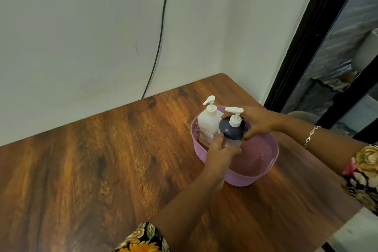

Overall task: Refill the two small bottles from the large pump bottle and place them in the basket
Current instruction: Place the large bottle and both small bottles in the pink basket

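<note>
Head view: left hand (219, 155), right hand (258, 124) grip dark bottle (232, 129) over basket (266, 168).

- I see a lilac basket (245, 180) near the table's far right corner, its walls patterned with tiny holes.
- White bottle (208, 124), white pump.
- Dark bottle (229, 129): navy-purple, white pump.
- Table (102, 159): warm brown, dark wood grain.
- Sleeve (364, 174): black with cream, pink and yellow flowers.
- Bracelet (311, 135): silver.
- Wall (81, 26) pale grey-white; cable (161, 32) black.
</note>
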Motion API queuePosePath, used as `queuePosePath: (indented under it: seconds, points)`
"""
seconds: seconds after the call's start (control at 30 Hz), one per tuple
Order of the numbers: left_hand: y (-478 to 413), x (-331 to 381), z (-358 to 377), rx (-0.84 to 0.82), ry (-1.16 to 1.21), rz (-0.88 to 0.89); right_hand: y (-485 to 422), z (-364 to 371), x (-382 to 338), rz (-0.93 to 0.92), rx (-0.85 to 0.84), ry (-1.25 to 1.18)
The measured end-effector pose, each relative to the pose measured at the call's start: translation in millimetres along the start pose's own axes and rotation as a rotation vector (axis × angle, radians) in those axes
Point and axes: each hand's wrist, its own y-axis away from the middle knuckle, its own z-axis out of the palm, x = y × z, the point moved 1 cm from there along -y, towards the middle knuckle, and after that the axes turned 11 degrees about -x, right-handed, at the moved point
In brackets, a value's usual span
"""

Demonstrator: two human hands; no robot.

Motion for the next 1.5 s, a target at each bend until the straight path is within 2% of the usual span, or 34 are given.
queuePosePath:
  seconds: [0.13, 0.33, 0.57, 1.1, 1.2, 1.33, 1.43, 1.5]
  points:
    - [-10, -11, 0, -0.012, 0.071, -0.064, -17, 9, 18, -0.026, -0.041, 0.069]
    - [-22, -23, 5, 0.026, 0.182, -0.122, -26, 16, 36, -0.057, 0.091, 0.319]
    - [-32, -33, 9, 0.055, 0.241, -0.197, -32, 32, 40, -0.081, -0.022, 0.064]
    - [-34, -43, 19, 0.069, 0.228, -0.145, -26, 29, 43, -0.090, 0.019, 0.215]
    - [-31, -42, 16, 0.093, 0.101, -0.103, -22, 29, 40, -0.084, 0.051, 0.260]
    - [-24, -44, 10, 0.130, -0.246, 0.014, -11, 37, 36, -0.050, 0.112, 0.332]
    - [-18, -49, 2, 0.146, -0.552, 0.122, 1, 42, 29, -0.064, 0.225, 0.326]
    - [-12, -54, -7, 0.182, -0.738, 0.183, 11, 47, 23, -0.003, 0.291, 0.366]
